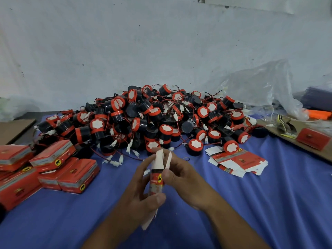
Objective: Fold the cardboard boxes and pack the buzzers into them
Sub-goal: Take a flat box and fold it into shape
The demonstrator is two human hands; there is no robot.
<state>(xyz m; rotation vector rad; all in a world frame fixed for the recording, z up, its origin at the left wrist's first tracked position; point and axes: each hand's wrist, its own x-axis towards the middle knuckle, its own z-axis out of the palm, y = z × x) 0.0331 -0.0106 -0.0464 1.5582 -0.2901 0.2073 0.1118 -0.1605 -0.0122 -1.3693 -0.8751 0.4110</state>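
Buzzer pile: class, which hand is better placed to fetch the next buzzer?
Probably the right hand: it only pinches the flat cardboard box near its top, with the buzzer pile just beyond; the left hand wraps the lower half, carrying it.

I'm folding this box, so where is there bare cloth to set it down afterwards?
Bare blue cloth lies near right, below the flat box blanks, and near left, below the folded red boxes. It is crowded at the buzzer pile, middle back.
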